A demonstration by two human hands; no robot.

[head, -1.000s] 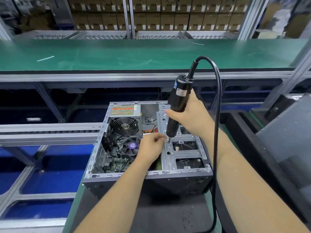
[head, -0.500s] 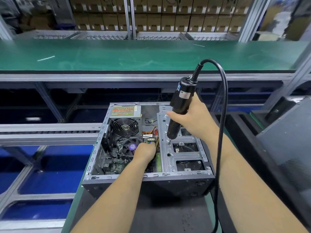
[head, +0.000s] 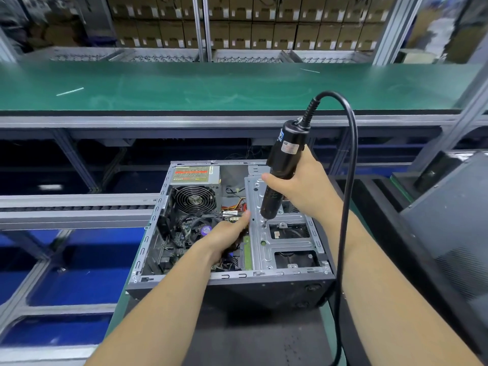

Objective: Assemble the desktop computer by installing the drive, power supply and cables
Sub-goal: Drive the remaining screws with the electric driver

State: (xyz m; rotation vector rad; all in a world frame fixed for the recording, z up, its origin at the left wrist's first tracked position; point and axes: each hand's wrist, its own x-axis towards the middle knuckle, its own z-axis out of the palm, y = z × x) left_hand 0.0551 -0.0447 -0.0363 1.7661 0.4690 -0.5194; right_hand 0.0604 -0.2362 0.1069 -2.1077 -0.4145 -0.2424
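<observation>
An open desktop case (head: 148, 249) lies on its side in front of me. Its power supply (head: 195, 178) with a round fan sits at the far left, the motherboard (head: 177, 239) below it. The silver drive cage (head: 280, 241) fills the right half. My right hand (head: 303, 188) grips a black electric screwdriver (head: 284, 165), its bit standing on a screw in the cage's upper left. My left hand (head: 227, 233) reaches down inside the case beside the cage, thumb raised against the cage edge; its fingers are hidden among the cables.
The screwdriver's black cord (head: 348, 207) loops up and falls along my right forearm. A green conveyor belt (head: 211, 85) runs across behind the case. A dark case panel (head: 449, 233) leans at the right. Cardboard boxes (head: 264, 30) line the back shelves.
My left hand left the screwdriver tip and dropped into the case beside the drive cage. The screwdriver stayed on the same screw, shifting only slightly.
</observation>
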